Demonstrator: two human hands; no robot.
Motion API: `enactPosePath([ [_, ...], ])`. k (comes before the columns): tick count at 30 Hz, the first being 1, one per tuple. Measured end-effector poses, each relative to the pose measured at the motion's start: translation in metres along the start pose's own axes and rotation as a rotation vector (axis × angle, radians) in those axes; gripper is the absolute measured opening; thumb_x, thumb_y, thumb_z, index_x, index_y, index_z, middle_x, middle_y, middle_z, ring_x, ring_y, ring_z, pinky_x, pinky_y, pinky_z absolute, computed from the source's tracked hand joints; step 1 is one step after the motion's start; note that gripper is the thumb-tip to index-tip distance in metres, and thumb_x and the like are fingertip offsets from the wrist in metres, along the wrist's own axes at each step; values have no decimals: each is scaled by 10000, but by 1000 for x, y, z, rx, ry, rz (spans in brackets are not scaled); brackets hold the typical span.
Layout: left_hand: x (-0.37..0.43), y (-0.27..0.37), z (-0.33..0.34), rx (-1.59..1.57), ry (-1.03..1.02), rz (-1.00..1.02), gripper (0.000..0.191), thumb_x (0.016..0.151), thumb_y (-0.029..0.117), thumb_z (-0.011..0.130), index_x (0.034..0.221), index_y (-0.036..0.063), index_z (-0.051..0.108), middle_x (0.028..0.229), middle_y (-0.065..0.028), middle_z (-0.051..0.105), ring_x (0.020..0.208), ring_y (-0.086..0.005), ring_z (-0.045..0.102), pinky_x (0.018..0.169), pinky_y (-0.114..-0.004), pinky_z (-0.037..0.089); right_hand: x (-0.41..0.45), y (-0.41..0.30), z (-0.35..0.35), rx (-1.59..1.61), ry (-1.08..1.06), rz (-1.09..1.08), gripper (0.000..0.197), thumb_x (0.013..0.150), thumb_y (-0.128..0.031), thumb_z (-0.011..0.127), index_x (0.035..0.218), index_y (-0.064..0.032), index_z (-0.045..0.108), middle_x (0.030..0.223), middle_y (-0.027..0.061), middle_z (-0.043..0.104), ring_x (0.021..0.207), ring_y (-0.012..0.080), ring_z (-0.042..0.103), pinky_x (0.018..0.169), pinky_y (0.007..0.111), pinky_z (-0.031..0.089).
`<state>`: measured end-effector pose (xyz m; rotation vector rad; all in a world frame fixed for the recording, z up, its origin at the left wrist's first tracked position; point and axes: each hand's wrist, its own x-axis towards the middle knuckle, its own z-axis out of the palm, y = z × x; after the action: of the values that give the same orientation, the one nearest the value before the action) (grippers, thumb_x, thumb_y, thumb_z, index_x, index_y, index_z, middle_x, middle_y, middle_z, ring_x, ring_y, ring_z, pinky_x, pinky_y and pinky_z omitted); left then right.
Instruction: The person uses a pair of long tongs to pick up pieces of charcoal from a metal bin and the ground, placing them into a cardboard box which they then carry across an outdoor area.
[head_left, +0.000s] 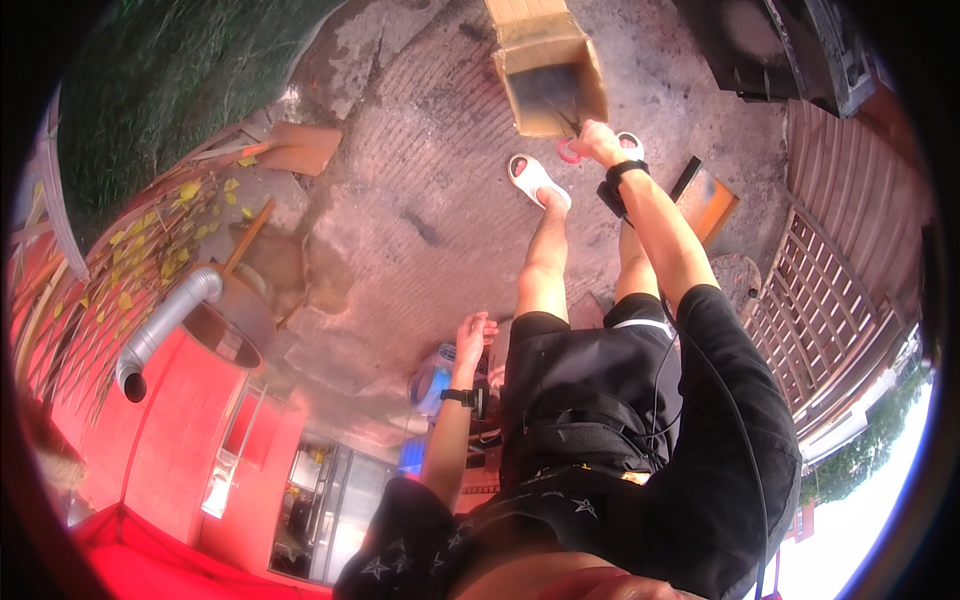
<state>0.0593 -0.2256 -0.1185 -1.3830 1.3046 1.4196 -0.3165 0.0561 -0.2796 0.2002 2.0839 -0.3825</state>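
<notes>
My right hand (598, 144) grips a dark, thin tool (568, 118) at the near edge of an open cardboard box (534, 31). The tool's far end points into the box; its exact kind is unclear. A pink ring-shaped part (569, 151) shows beside the hand, and I cannot tell whether it belongs to the tool. The box stands on the concrete with one flap folded back, and its inside looks dark and hazy. My left hand (474, 335) hangs at my side, fingers loosely apart, holding nothing.
White slippers (541, 181) are on my feet on rough concrete (420, 180). An orange and black panel (709, 202) lies at right, near a wooden lattice (806, 289). At left are a shovel blade (304, 148), a metal drum (244, 319) and a silver duct pipe (169, 319).
</notes>
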Motion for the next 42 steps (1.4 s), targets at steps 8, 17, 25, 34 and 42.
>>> enactPosePath([
  [8,2,7,-4,-47,19,1,272,946,281,462,1082,57,531,872,-79,636,723,-141,630,576,-248,480,-39,17,-21,60,-26,91,381,650,-305,657,793,48,666,730,215,635,695,307,641,642,364,494],
  [17,9,4,11,-57,20,4,260,946,260,455,1090,57,531,861,-84,647,707,-144,634,568,-257,483,-90,-24,-54,100,-138,42,555,735,-494,584,875,36,671,834,227,654,786,339,646,711,394,489],
  [25,3,0,16,-10,-34,31,251,944,249,456,1087,58,533,888,-97,644,744,-156,638,602,-265,496,4,-8,10,167,-64,-20,512,668,-399,681,933,38,655,950,242,632,948,329,617,812,367,492],
  [34,4,1,13,3,23,21,259,943,261,465,1081,56,543,854,-80,643,707,-142,634,565,-253,484,-17,5,6,380,-126,67,450,666,-267,668,960,71,625,908,239,645,866,306,646,731,347,507],
  [42,3,7,36,37,-4,10,243,948,213,422,1094,49,527,883,-88,640,744,-151,631,603,-270,493,-95,37,-25,244,36,-74,373,702,-279,625,760,89,642,716,274,614,727,360,643,646,405,497],
])
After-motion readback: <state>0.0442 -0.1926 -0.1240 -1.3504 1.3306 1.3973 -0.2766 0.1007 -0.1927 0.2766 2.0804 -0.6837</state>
